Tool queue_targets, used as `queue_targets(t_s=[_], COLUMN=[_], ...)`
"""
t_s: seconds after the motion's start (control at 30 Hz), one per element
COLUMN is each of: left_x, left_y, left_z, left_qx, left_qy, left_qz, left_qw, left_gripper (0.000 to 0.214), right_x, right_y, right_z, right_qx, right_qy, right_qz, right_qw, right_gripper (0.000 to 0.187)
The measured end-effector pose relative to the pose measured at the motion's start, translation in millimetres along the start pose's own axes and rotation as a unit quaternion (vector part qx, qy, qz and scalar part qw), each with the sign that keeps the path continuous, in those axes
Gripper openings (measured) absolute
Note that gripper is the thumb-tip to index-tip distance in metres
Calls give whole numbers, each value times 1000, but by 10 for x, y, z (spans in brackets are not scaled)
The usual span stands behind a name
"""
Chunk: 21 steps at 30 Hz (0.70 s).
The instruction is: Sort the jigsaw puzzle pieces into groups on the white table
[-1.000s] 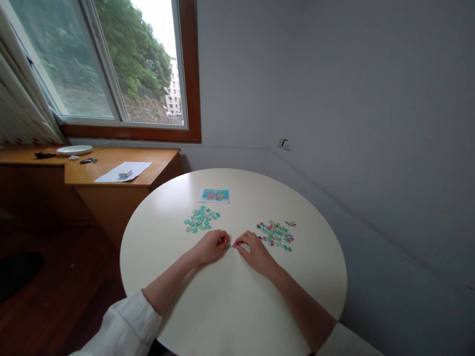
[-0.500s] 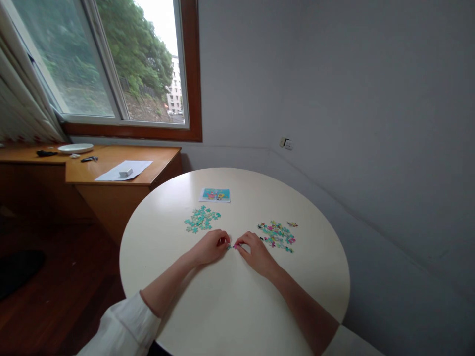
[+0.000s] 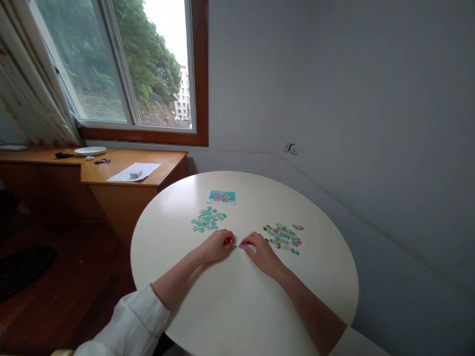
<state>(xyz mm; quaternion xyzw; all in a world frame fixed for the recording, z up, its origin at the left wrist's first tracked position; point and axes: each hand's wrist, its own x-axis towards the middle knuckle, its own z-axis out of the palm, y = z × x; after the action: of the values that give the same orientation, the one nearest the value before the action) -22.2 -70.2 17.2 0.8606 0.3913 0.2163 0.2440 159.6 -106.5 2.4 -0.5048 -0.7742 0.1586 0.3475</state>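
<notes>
My left hand (image 3: 219, 245) is closed in a pinch on a small teal puzzle piece (image 3: 234, 246). Facing it, my right hand (image 3: 261, 251) pinches a pink puzzle piece (image 3: 241, 245) between thumb and forefinger. The two pieces are close together just above or on the table; whether they touch is too small to tell. Left of centre lies a pile of teal puzzle pieces (image 3: 208, 219). A mixed-colour pile of puzzle pieces (image 3: 282, 236) spreads beyond my right hand. Behind the teal pile lies a picture card (image 3: 221, 197) with a pink and a yellow cartoon figure.
The round white table (image 3: 230, 306) stands near the grey wall. At the left a wooden desk (image 3: 170, 165) carries a white plate (image 3: 90, 151), a paper sheet (image 3: 148, 170) with a small white box (image 3: 135, 174), and dark small items. A few pieces (image 3: 298, 227) lie apart at the right.
The view has shifted slightly, so everything appears a little further right. Both hands keep their pinches on the puzzle pieces, with hardly any movement over the table.
</notes>
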Motion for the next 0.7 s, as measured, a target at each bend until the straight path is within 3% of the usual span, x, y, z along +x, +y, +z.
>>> queue_targets(t_s=[0.7], left_x=[5], left_y=[9], left_z=[-7], left_qx=[12], left_qy=[-7], left_qz=[-6], left_qw=[1000], left_gripper=[16], right_x=[4], right_y=[-5], right_z=[-13], right_qx=[2], right_qy=[-1], right_qz=[3], right_qw=[1000], right_gripper=[13])
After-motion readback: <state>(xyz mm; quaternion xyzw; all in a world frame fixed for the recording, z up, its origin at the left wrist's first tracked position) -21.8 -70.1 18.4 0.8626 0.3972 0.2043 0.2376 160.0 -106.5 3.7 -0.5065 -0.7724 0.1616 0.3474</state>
